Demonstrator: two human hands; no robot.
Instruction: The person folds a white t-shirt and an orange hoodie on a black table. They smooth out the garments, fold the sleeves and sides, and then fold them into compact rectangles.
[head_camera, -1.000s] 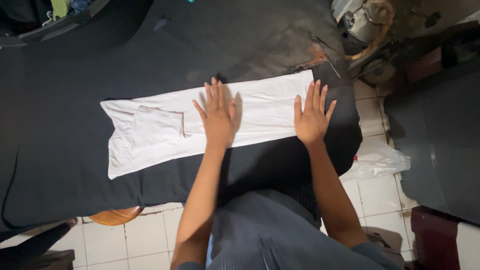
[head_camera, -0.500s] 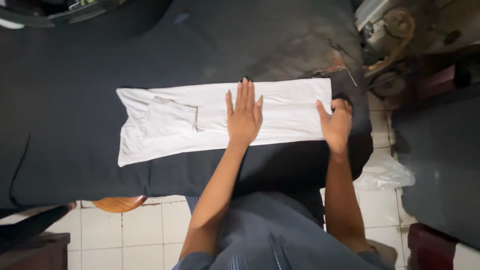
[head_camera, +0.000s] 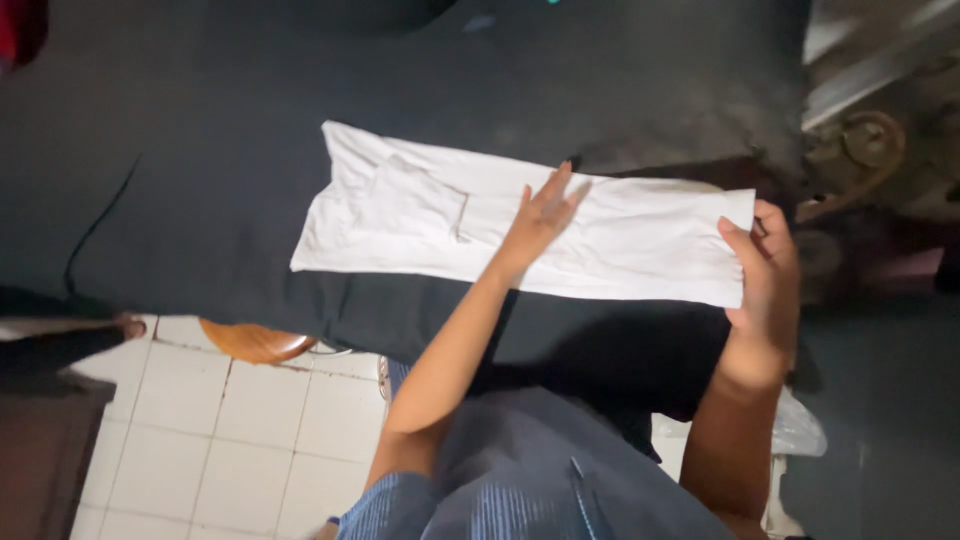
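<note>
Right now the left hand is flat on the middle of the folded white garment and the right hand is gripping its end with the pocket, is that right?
Not quite. The head view shows the right hand gripping the plain end of the white garment; the pocket lies at the opposite end, away from both hands. The left hand does rest flat on the middle, on the dark cloth-covered table.

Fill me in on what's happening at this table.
A person stands at a table covered in black cloth, working on a white folded garment laid out flat in a long strip. The left hand lies flat on the middle of the garment, pressing it down. The right hand grips the garment's right end at the edge of the table, fingers curled around it. A pocket-like panel shows on the garment's left part. White floor tiles show below the table.
</note>
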